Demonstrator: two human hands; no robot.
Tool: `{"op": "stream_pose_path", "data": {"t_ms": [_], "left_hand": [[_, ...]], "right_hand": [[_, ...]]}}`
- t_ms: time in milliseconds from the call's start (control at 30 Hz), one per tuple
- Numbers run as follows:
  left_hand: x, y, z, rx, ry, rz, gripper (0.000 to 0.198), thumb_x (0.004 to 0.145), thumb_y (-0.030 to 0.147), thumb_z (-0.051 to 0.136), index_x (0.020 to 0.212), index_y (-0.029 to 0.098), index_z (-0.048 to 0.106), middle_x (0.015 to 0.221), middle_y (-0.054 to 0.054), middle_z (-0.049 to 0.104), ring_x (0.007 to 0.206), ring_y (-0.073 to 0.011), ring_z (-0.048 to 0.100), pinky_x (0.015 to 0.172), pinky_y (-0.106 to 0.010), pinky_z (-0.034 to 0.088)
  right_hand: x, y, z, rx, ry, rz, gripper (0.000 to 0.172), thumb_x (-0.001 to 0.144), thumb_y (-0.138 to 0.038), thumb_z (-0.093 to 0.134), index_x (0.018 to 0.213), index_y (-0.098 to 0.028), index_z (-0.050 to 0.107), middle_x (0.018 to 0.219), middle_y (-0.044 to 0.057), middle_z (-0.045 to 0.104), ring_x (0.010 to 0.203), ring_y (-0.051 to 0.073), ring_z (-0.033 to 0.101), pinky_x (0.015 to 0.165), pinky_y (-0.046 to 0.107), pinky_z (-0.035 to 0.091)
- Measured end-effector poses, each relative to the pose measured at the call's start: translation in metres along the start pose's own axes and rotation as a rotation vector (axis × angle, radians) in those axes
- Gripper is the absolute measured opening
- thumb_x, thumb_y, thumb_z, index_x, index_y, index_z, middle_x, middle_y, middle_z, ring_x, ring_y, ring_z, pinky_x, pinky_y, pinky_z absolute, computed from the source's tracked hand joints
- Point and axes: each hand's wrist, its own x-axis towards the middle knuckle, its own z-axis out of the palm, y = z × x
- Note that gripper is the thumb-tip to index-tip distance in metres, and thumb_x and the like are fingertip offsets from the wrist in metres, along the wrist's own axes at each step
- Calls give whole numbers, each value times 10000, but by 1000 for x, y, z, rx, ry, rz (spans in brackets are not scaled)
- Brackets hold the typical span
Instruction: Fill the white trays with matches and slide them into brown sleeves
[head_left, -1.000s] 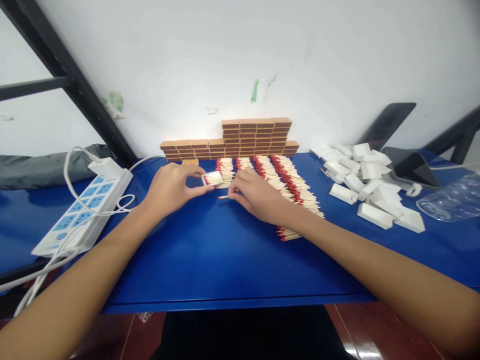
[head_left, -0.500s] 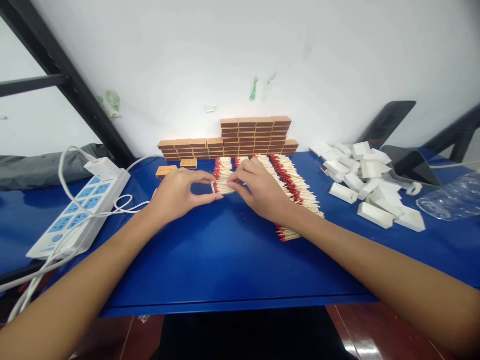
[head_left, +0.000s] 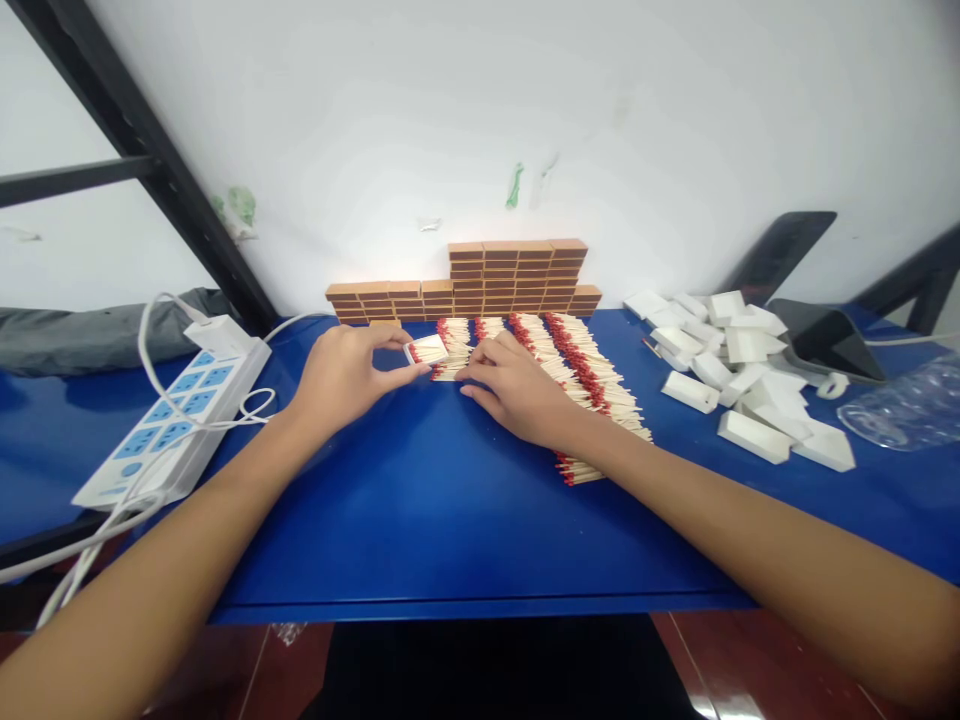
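Observation:
My left hand pinches a small white matchbox tray between thumb and fingers, tilted above the table. Red-tipped matches lie inside it. My right hand is curled, its fingertips at the near end of the leftmost row of matches; whether anything is between them is hidden. More match rows run beside and behind that hand, partly covered by it. Behind the rows, closed matchboxes with brown sides are stacked against the wall.
White empty trays lie heaped on the right of the blue table, beside a dark dustpan-like object and clear plastic. A white power strip with loose cables sits at left. A matchbox lies behind my left hand.
My left hand has lifted the tray of matches and moved it slightly left, away from my right hand. My right fingers have come off the tray and are by the match row.

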Motion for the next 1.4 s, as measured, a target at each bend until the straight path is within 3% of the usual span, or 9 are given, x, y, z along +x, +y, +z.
{"op": "stream_pose_path", "data": {"t_ms": [233,500,733,1000,1200,1400], "left_hand": [[1,2,-1,-5,-16,-9,291,886,469,839,1063,239,826,1049,-38,851,900,-266,788,800,-359,568],[1,-1,0,-25,-72,8,305,896,502,814,1049,238,814,1036,-28,853,918,-276,796,796,-369,561],[1,0,1,-140,-147,81,337,853,497,851,1067,239,820,1056,-39,853,966,-270,806,859,-356,580],[-3,17,3,-302,-170,169,322,848,486,870,1027,224,815,1002,-27,853,895,-236,803,827,-312,587],[0,5,1,-175,-121,58,312,858,494,854,1045,246,821,1022,-18,855,928,-262,810,809,-340,586],[2,-4,-2,-49,-41,-27,307,868,482,847,1038,227,820,1010,-47,855,865,-277,801,784,-371,576]], "right_hand": [[1,-6,-2,60,-16,19,110,1042,-214,628,988,-180,718,1049,119,659,1059,283,524,956,442,477],[1,-11,-8,39,-95,19,155,1072,-210,563,954,-177,659,1028,119,629,1019,274,514,936,436,461],[3,-7,-18,3,60,38,167,1087,-238,518,963,-203,624,1031,124,618,1016,290,472,913,453,435],[3,-13,-15,21,117,-8,140,1071,-218,562,956,-208,642,981,100,630,997,278,490,895,440,430],[2,-6,-13,45,184,23,195,1083,-245,529,1009,-211,706,1015,116,651,1009,288,500,905,468,452],[-1,0,-5,8,26,-24,210,1049,-219,584,1156,-215,764,1163,136,682,1130,313,514,993,518,471]]}}
